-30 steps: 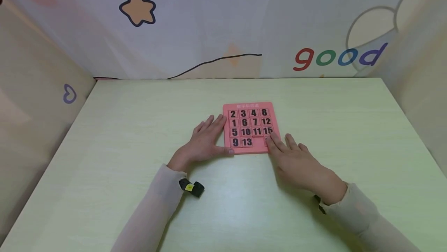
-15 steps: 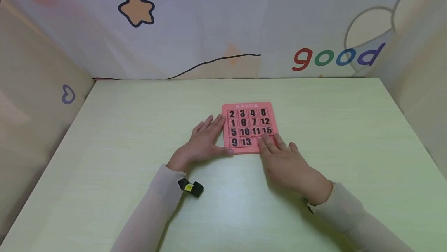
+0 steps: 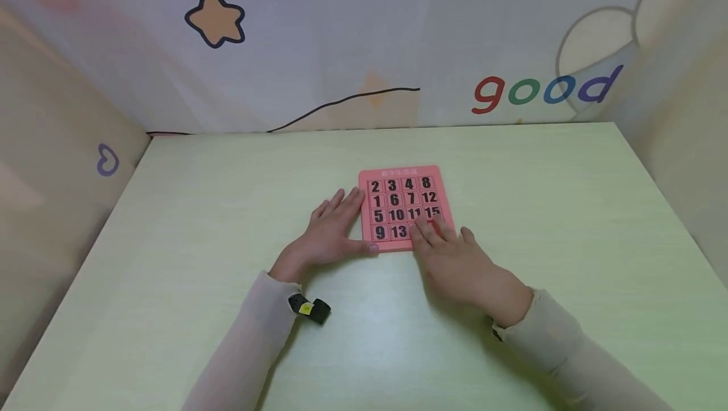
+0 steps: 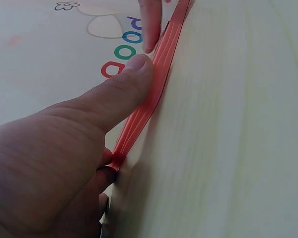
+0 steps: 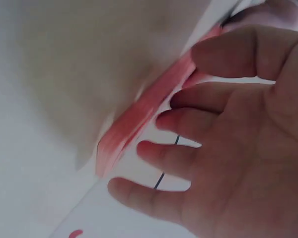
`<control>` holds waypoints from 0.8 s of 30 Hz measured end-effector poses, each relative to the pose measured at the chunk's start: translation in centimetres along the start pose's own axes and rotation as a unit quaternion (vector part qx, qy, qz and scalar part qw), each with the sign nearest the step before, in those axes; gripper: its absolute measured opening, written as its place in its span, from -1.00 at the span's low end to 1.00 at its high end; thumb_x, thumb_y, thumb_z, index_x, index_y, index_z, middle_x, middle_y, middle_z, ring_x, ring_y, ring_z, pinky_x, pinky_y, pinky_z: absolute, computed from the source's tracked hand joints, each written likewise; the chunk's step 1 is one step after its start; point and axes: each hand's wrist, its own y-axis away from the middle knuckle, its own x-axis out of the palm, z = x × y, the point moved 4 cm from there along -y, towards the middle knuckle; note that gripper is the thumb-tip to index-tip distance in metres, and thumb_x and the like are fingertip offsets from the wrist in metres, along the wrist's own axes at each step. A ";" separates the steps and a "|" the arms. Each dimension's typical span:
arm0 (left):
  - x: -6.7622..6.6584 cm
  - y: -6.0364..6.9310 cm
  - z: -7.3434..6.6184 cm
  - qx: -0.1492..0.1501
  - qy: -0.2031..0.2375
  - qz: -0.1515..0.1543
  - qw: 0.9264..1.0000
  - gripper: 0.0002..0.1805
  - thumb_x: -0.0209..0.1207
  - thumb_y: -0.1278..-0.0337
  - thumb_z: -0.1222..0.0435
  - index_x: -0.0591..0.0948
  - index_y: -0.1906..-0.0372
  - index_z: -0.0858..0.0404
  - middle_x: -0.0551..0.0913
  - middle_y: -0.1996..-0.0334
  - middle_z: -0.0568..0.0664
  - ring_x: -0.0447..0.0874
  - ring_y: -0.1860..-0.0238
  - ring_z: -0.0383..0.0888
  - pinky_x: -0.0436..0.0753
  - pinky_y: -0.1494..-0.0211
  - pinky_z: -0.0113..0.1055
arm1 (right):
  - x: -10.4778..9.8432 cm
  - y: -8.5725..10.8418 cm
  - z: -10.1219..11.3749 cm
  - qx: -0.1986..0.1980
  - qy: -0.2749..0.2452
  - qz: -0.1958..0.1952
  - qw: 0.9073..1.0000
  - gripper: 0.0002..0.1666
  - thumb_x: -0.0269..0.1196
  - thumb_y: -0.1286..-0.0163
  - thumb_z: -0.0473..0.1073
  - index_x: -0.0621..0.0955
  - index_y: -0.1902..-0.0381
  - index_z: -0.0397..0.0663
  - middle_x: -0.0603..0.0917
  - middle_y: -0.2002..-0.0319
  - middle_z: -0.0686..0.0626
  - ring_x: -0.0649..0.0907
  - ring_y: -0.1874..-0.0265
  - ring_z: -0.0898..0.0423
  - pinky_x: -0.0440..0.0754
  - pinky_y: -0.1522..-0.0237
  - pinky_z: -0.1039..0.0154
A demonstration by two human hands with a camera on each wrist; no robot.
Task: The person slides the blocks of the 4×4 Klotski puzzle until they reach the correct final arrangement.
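Observation:
A pink sliding number puzzle [image 3: 399,172] lies flat on the table, its number tiles set in rows. My left hand [image 3: 327,237] steadies it, with straight, spread fingers along the left edge and the thumb at the near-left corner. In the left wrist view the thumb [image 4: 124,89] touches the puzzle's near edge [image 4: 161,74]. My right hand [image 3: 457,265] rests its fingertips on the bottom row, right of the 13 tile [image 3: 399,231]. Those fingers hide the rest of that row. In the right wrist view the fingers extend, slightly bent, over the puzzle [image 5: 134,119].
The pale green table [image 3: 227,190] spreads around the puzzle. Behind it rises a printed cloth wall [image 3: 318,38] with a star and the word "good". Side walls stand left and right. A black strap [image 3: 309,308] is on the left wrist.
My right hand has slid left along the bottom row, over the gap that showed beside the 13 tile. My left hand stays at the puzzle's corner. The head view has shifted slightly.

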 end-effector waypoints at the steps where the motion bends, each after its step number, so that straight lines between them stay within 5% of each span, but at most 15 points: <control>1: 0.0 0.0 0.0 0.000 0.000 -0.001 1.000 0.23 0.32 -0.10 -0.24 -0.14 -0.65 0.12 -0.19 -0.63 -0.08 -0.46 -0.60 -0.09 -0.39 -0.55 -0.08 | -0.2 0.0 -0.3 -0.001 -0.003 -0.001 1.000 -0.24 0.12 -0.50 -0.20 0.18 -0.55 -0.30 0.09 -0.56 -0.26 0.07 -0.51 -0.33 0.16 -0.29 -0.50; 10: 0.1 0.0 0.0 0.002 0.000 -0.001 1.000 0.24 0.33 -0.09 -0.23 -0.13 -0.65 0.13 -0.20 -0.63 -0.08 -0.47 -0.60 -0.08 -0.39 -0.55 -0.07 | -0.7 -0.4 -3.2 0.040 -0.049 0.004 0.998 -0.16 0.18 -0.47 -0.19 0.13 -0.58 -0.28 0.02 -0.59 -0.25 0.00 -0.52 -0.37 0.11 -0.32 -0.49; 24: 0.1 -0.1 0.0 0.005 -0.008 -0.003 1.000 0.25 0.34 -0.08 -0.23 -0.13 -0.65 0.14 -0.19 -0.63 -0.07 -0.46 -0.60 -0.06 -0.38 -0.55 -0.06 | -0.2 -0.4 -3.1 0.043 -0.045 0.014 0.998 -0.22 0.10 -0.51 -0.20 0.13 -0.57 -0.30 0.00 -0.58 -0.27 0.05 -0.50 -0.39 0.15 -0.30 -0.49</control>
